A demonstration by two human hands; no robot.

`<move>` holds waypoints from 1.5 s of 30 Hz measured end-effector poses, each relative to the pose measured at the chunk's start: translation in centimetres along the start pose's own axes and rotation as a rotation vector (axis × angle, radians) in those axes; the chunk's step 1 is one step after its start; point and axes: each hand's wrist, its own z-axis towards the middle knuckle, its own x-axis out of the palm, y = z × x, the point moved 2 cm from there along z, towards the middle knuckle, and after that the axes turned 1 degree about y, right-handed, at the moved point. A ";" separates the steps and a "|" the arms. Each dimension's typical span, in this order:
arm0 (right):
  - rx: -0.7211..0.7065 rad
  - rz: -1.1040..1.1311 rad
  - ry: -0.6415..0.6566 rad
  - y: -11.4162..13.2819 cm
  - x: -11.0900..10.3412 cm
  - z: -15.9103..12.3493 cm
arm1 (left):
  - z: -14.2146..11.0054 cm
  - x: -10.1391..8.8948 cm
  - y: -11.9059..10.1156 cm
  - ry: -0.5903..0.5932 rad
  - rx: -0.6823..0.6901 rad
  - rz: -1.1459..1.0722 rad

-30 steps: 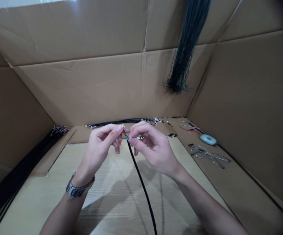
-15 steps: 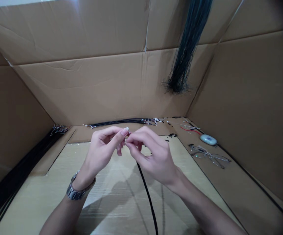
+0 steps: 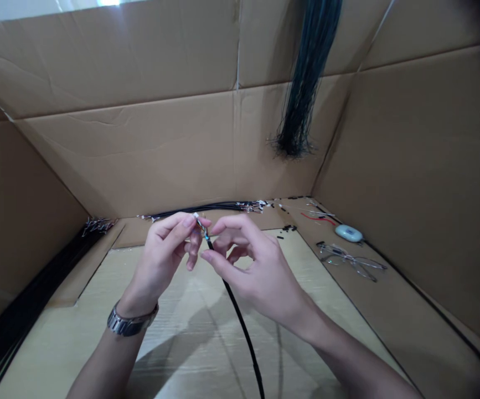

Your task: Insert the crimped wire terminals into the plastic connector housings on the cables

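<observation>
A black cable (image 3: 243,327) rises from the bottom edge up to my hands. At its upper end thin coloured wires (image 3: 203,228) come out of the black jacket and run to a small white connector (image 3: 196,216). My left hand (image 3: 160,257), with a metal watch on the wrist, pinches this end between thumb and index finger. My right hand (image 3: 262,271) is beside the cable just below the wires, thumb and index finger apart. The cable passes behind the right thumb; whether the other right fingers touch it I cannot tell.
Cardboard walls surround the pale work board (image 3: 181,332). Black cables (image 3: 198,209) lie along the back, and a thick bundle (image 3: 27,299) lies at left. Dark thin strands (image 3: 306,88) hang at the back. Glasses (image 3: 351,260) and a light-blue rounded device (image 3: 349,233) sit at right.
My right thumb and index finger have parted from the cable end. The wires and white connector now show in my left hand, which has shifted slightly left. The view has turned a little.
</observation>
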 end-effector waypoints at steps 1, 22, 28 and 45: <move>0.007 0.031 0.003 0.2 0.0 -0.1 | 0.0 0.1 0.0 0.005 -0.009 -0.018; -0.072 0.027 0.009 1.8 -0.6 -0.8 | -1.2 -0.6 -0.8 0.069 0.461 0.316; -0.109 -0.039 0.036 1.9 -0.6 -0.9 | -1.4 -0.5 -0.7 0.080 0.400 0.259; -0.212 -0.077 0.055 2.2 -0.6 -1.3 | -1.5 -0.2 -0.3 0.164 0.200 0.111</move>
